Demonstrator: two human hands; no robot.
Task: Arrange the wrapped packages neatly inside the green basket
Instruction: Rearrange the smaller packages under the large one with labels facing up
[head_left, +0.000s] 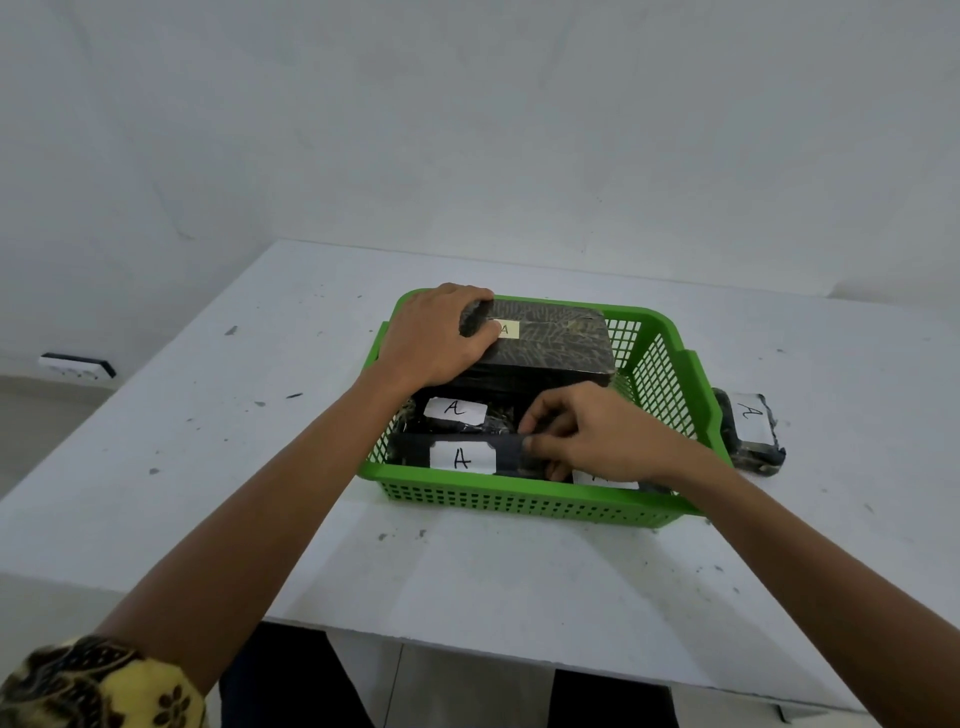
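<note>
A green basket (524, 501) of perforated plastic sits on the white surface (218, 467), holding several dark wrapped packages. The largest package (550, 340), with a leafy pattern, lies across the far part of the basket and carries a small yellowish label (506, 329) with a handwritten "A". The left hand (436, 335) is closed over this package's left end, fingers curled around its far edge. Nearer, a smaller package (462, 415) shows a white label reading "A", and at the near wall a dark package (457, 457) shows another white "A" label. The right hand (597, 436) reaches into the basket's near right part, its fingertips pinching the right end of that near package. A corner of 1 more white label (605, 479) peeks out below the right hand; its writing is hidden. Outside, touching the basket's right wall, a further package (750, 431) lies on the surface, its white label also marked "A". A patterned yellow sleeve (98, 686) shows at the near left.
</note>
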